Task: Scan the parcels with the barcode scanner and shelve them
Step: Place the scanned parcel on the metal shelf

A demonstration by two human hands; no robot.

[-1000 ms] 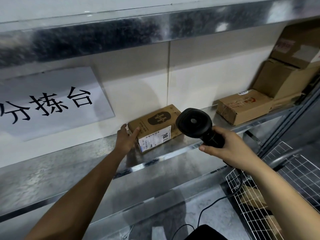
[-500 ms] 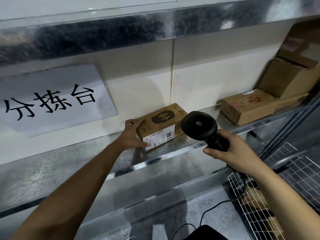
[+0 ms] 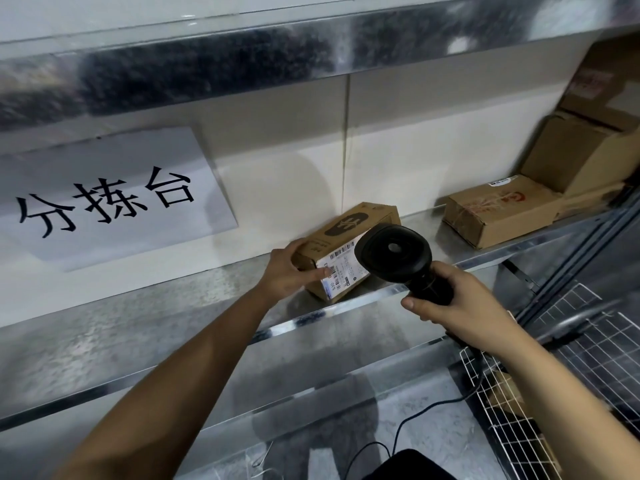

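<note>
A small brown parcel [image 3: 349, 233] with a dark oval logo and a white barcode label lies on the metal shelf [image 3: 138, 317]. My left hand [image 3: 289, 271] grips its left end, thumb across the label side. My right hand [image 3: 450, 306] holds the handle of a black barcode scanner [image 3: 394, 252], whose head hangs just in front of the parcel's right part and hides it. A black cable runs down from the scanner.
Several brown cardboard boxes [image 3: 498, 209] are stacked at the shelf's right end. A white sign with black characters [image 3: 104, 199] leans on the wall at left. A white wire basket [image 3: 519, 410] stands at lower right. Another metal shelf [image 3: 242, 60] runs overhead.
My left hand went from touching the parcel's left end to gripping it and turned the parcel so the label faces more upward. The scanner shifted slightly right and closer to the parcel.
</note>
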